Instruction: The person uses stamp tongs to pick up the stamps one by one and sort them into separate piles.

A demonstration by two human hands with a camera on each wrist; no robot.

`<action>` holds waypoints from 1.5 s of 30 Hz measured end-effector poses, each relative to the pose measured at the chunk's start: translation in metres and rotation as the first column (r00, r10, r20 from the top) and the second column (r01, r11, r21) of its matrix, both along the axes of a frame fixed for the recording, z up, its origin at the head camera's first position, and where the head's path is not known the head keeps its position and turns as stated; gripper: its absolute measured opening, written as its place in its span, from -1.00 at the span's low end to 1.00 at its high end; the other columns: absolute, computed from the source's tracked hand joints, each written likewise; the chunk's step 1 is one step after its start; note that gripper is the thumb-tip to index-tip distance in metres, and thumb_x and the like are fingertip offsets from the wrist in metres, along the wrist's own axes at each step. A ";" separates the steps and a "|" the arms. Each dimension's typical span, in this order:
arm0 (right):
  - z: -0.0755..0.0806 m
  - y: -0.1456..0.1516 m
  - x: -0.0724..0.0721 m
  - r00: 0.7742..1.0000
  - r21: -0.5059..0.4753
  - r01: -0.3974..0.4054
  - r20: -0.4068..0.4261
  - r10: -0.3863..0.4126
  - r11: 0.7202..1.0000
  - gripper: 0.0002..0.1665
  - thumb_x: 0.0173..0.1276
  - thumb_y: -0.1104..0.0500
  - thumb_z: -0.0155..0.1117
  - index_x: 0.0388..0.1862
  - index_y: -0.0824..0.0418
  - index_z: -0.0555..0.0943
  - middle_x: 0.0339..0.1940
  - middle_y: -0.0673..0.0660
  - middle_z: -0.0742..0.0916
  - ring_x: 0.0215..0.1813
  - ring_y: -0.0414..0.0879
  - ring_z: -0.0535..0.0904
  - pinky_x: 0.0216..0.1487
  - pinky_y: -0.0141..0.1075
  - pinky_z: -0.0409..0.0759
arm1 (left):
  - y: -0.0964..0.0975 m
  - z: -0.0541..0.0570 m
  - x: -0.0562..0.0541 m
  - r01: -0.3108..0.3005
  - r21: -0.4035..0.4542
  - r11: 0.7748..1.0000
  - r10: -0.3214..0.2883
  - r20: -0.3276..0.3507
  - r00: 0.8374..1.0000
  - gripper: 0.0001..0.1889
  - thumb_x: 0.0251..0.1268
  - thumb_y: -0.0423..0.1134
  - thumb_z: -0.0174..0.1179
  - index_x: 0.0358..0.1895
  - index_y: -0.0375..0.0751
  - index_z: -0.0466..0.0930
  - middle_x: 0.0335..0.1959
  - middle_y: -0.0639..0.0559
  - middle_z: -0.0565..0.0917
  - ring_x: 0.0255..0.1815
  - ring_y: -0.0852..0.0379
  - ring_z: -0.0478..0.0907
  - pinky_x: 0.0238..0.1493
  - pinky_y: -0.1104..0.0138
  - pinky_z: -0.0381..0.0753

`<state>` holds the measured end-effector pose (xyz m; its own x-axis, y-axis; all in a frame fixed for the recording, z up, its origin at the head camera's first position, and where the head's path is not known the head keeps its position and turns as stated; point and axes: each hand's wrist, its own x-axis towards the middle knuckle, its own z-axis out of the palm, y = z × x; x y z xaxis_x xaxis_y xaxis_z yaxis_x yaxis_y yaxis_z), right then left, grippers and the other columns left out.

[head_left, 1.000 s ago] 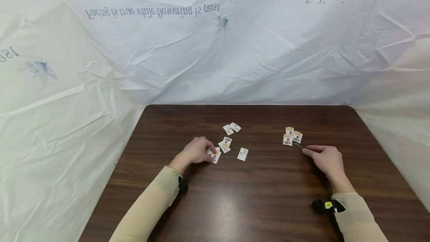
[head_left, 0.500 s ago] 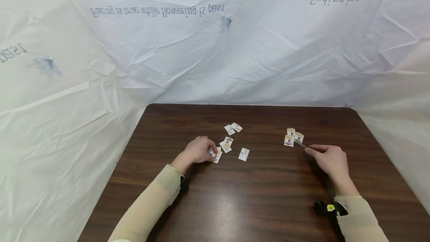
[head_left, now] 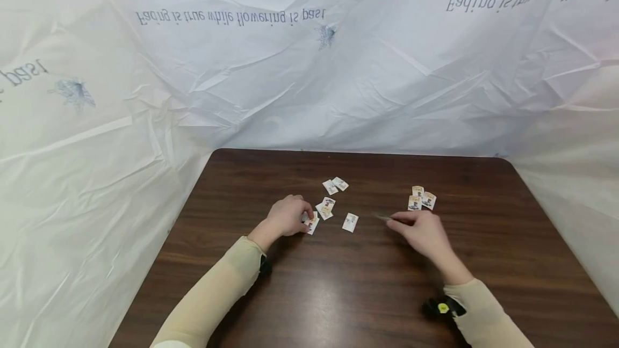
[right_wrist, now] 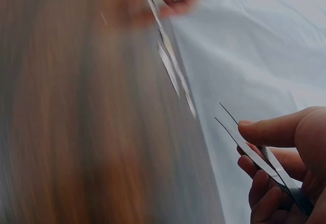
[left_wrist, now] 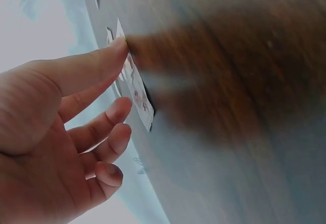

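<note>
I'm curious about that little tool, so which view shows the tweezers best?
The right wrist view: there the tweezers appear large and visibly open in the right hand. The head view shows only a small, blurred bit beyond the hand; the left wrist view doesn't show them.

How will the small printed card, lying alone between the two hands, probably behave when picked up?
The card is probably light, being small and thin-looking. It should hardly roll, lying flat on the table, but may be hard to catch.
</note>
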<state>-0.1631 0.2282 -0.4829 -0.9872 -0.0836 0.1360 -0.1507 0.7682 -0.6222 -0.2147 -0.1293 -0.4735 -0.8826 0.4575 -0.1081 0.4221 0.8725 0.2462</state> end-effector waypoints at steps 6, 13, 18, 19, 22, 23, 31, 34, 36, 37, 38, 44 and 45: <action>-0.006 -0.055 -0.004 0.989 -0.014 -0.142 0.025 0.143 0.990 -0.74 0.39 0.00 0.56 -0.06 0.10 0.90 -0.13 0.06 0.86 0.04 0.10 0.77 0.09 0.09 0.67 | -0.004 -0.003 0.000 0.030 0.016 0.999 -0.030 -0.017 0.999 -0.82 0.23 -0.11 0.60 -0.15 0.10 0.84 -0.14 0.13 0.64 -0.04 0.01 0.56 -0.12 0.14 0.59; -0.005 -0.095 -0.013 0.980 -0.031 -0.172 0.095 0.175 0.985 -0.74 0.36 0.02 0.59 -0.04 0.08 0.89 -0.06 0.03 0.85 0.09 0.05 0.76 0.09 0.03 0.69 | -0.013 -0.008 0.002 -0.003 0.096 0.995 0.004 -0.014 1.000 -0.83 0.25 -0.16 0.59 -0.13 0.07 0.85 -0.13 0.15 0.69 -0.05 0.05 0.59 -0.05 0.15 0.60; -0.005 -0.112 -0.019 0.973 -0.001 -0.178 0.148 0.176 0.984 -0.77 0.34 -0.01 0.60 -0.09 0.02 0.90 -0.11 -0.03 0.86 -0.04 -0.07 0.77 -0.04 -0.04 0.70 | -0.015 -0.009 0.006 -0.039 0.140 0.989 0.036 0.022 0.999 -0.79 0.23 -0.19 0.60 -0.08 0.02 0.86 -0.15 0.14 0.71 -0.08 0.08 0.61 0.01 0.14 0.61; -0.005 -0.114 -0.019 0.972 0.001 -0.182 0.154 0.179 0.983 -0.79 0.34 -0.01 0.60 -0.10 0.01 0.90 -0.14 -0.05 0.86 -0.07 -0.09 0.77 -0.07 -0.06 0.70 | -0.015 -0.008 0.007 -0.050 0.151 0.987 0.046 0.031 0.998 -0.78 0.23 -0.19 0.60 -0.07 0.01 0.86 -0.16 0.13 0.71 -0.10 0.09 0.61 0.01 0.14 0.61; -0.005 -0.121 -0.021 0.971 0.002 -0.185 0.152 0.183 0.983 -0.80 0.33 0.00 0.61 -0.11 0.00 0.90 -0.17 -0.08 0.86 -0.10 -0.12 0.77 -0.10 -0.07 0.69 | -0.016 -0.008 0.008 -0.084 0.176 0.981 0.077 0.047 0.996 -0.77 0.23 -0.21 0.60 -0.05 0.01 0.86 -0.19 0.14 0.69 -0.14 0.12 0.60 -0.03 0.14 0.61; -0.005 -0.123 -0.022 0.973 0.004 -0.181 0.147 0.179 0.983 -0.79 0.33 0.00 0.61 -0.10 0.00 0.90 -0.16 -0.09 0.86 -0.09 -0.11 0.77 -0.09 -0.06 0.69 | -0.016 -0.008 0.009 -0.093 0.182 0.979 0.086 0.047 0.995 -0.77 0.22 -0.22 0.60 -0.06 0.02 0.86 -0.19 0.14 0.69 -0.15 0.12 0.60 -0.04 0.14 0.61; -0.006 -0.131 -0.025 0.987 0.056 -0.136 0.097 0.130 0.989 -0.70 0.30 -0.03 0.64 -0.03 0.02 0.89 -0.09 -0.03 0.87 0.02 0.01 0.79 -0.04 0.03 0.71 | -0.016 -0.011 0.008 -0.106 0.213 0.971 0.101 0.033 0.994 -0.81 0.18 -0.30 0.60 -0.18 0.02 0.82 -0.28 0.12 0.67 -0.25 0.14 0.56 -0.12 0.17 0.59; -0.006 -0.132 -0.025 0.986 0.069 -0.140 0.100 0.132 0.988 -0.70 0.30 -0.02 0.64 -0.02 0.02 0.89 -0.08 -0.02 0.87 0.01 0.02 0.79 -0.07 0.04 0.71 | -0.015 -0.013 0.007 -0.095 0.208 0.974 0.089 0.039 0.995 -0.82 0.18 -0.32 0.59 -0.22 0.01 0.82 -0.33 0.11 0.65 -0.30 0.15 0.52 -0.18 0.20 0.56; -0.007 -0.132 -0.025 0.985 0.070 -0.147 0.105 0.139 0.987 -0.69 0.31 -0.02 0.63 -0.01 0.03 0.89 -0.07 -0.01 0.87 0.02 0.02 0.79 -0.08 0.04 0.71 | -0.014 -0.014 0.007 -0.093 0.202 0.975 0.086 0.041 0.995 -0.83 0.18 -0.32 0.59 -0.24 0.01 0.82 -0.35 0.10 0.64 -0.32 0.15 0.50 -0.21 0.21 0.54; -0.007 -0.132 -0.025 0.984 0.068 -0.149 0.107 0.141 0.986 -0.69 0.31 -0.02 0.63 -0.01 0.03 0.89 -0.06 -0.01 0.87 0.02 0.02 0.79 -0.08 0.04 0.71 | -0.014 -0.014 0.007 -0.093 0.200 0.975 0.086 0.042 0.995 -0.84 0.18 -0.31 0.59 -0.25 0.02 0.82 -0.35 0.10 0.64 -0.32 0.15 0.50 -0.22 0.21 0.54; -0.007 -0.132 -0.025 0.984 0.068 -0.152 0.107 0.144 0.986 -0.69 0.31 -0.02 0.63 -0.01 0.03 0.89 -0.06 -0.01 0.87 0.02 0.02 0.79 -0.07 0.04 0.71 | -0.014 -0.014 0.007 -0.096 0.199 0.975 0.089 0.041 0.995 -0.84 0.18 -0.31 0.59 -0.26 0.02 0.82 -0.36 0.10 0.64 -0.33 0.15 0.49 -0.22 0.21 0.53; -0.008 -0.131 -0.027 0.980 0.034 -0.160 0.125 0.154 0.987 -0.73 0.31 -0.01 0.63 -0.05 0.02 0.90 -0.11 -0.04 0.87 0.02 -0.01 0.79 -0.01 0.01 0.70 | -0.015 -0.015 0.006 -0.129 0.199 0.971 0.123 0.046 0.991 -0.84 0.14 -0.26 0.62 -0.29 0.04 0.83 -0.40 0.13 0.61 -0.35 0.16 0.49 -0.24 0.23 0.52; -0.008 -0.130 -0.027 0.979 0.026 -0.159 0.132 0.155 0.987 -0.74 0.31 -0.01 0.63 -0.06 0.01 0.90 -0.12 -0.04 0.87 0.01 -0.03 0.79 0.00 -0.01 0.70 | -0.015 -0.015 0.005 -0.134 0.200 0.971 0.127 0.049 0.991 -0.85 0.14 -0.26 0.62 -0.29 0.05 0.83 -0.41 0.13 0.61 -0.35 0.16 0.49 -0.25 0.23 0.52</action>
<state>-0.1902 0.0977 -0.4912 -0.9704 -0.2413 0.0028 -0.1916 0.7634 -0.6168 -0.2093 -0.1448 -0.4886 -0.9334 0.3542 -0.0573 0.2957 0.8499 0.4361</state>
